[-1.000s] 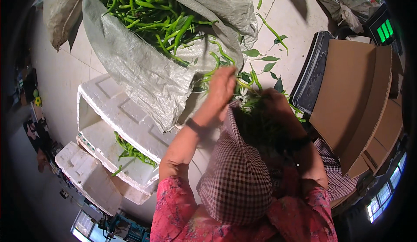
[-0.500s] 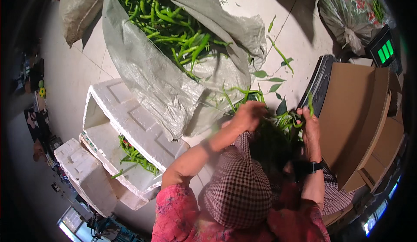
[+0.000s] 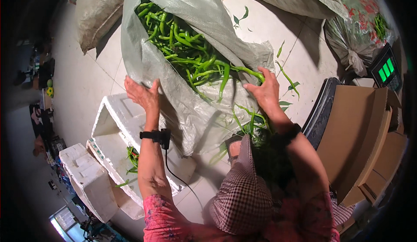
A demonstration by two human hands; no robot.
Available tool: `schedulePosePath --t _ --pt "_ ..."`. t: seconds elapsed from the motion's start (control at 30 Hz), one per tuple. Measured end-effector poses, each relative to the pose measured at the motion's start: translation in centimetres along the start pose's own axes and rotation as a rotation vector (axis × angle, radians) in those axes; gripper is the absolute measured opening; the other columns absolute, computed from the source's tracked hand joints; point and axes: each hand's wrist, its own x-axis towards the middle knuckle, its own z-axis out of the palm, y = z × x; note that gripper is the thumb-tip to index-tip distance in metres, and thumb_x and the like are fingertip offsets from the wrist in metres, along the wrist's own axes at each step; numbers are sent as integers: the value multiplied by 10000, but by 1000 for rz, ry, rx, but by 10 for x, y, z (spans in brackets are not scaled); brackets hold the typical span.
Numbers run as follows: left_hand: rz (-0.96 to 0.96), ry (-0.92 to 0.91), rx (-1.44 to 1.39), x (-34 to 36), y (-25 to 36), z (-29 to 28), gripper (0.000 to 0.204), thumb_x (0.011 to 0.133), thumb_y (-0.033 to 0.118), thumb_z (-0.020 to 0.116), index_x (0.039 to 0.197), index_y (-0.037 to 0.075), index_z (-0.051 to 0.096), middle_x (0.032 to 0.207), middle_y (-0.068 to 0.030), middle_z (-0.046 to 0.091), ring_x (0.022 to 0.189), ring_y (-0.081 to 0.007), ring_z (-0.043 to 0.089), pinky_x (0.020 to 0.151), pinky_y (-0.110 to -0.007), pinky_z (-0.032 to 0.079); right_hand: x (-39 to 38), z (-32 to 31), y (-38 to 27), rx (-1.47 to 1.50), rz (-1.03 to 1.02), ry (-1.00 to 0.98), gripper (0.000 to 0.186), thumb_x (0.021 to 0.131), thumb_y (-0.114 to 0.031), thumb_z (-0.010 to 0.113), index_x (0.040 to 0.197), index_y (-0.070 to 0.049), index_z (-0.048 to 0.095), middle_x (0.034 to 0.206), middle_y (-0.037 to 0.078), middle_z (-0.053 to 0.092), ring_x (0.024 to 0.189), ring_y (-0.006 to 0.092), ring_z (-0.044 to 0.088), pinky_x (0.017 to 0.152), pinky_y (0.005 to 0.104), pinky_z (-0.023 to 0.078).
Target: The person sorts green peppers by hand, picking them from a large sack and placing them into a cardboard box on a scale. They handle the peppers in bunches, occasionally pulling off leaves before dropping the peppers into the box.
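Observation:
A pale woven sack lies with its mouth spread, full of long green chili peppers. My left hand is at the sack's left side, thumb and fingers apart against the fabric. At the right edge of the mouth is my right hand, thumb and fingers spread around the tip of a long pepper. I cannot tell whether either hand pinches the fabric. Below the mouth, more peppers with leaves lie by my shoe, partly in dark shadow.
A white foam box at the left holds some peppers, with another foam block beside it. Cardboard and a scale with a green-lit display stand at right. Full sacks lie farther off. Loose peppers and leaves dot the tiles.
Both hands have left the loose peppers near my lap and reached forward to the sack's two sides. The pepper in my right fingers is gone from them. The whole view has shifted slightly.

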Motion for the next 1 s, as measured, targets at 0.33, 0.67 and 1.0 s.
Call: schedulePosePath --t 0.33,0.67,1.0 --pt "-316 -645 -524 -36 -94 -54 206 833 78 491 986 -25 581 798 -258 625 732 -425 620 641 -438 472 50 -49 30 282 261 -51 176 825 -131 639 947 -6 652 734 30 609 695 123 515 668 302 435" --pt "-92 -837 -195 -75 -117 -166 432 789 -6 532 1220 0 536 707 -216 593 611 -372 590 569 -413 459 7 -110 26 373 392 -248 104 842 -122 630 859 -22 609 711 -61 464 646 61 373 585 237 308" --pt "85 -991 -988 -4 45 -152 435 813 -37 516 1243 21 537 1010 -141 627 925 -243 628 849 -333 486 42 -89 52 357 317 46 150 826 -141 665 890 -5 668 709 -46 521 671 65 428 618 229 351"
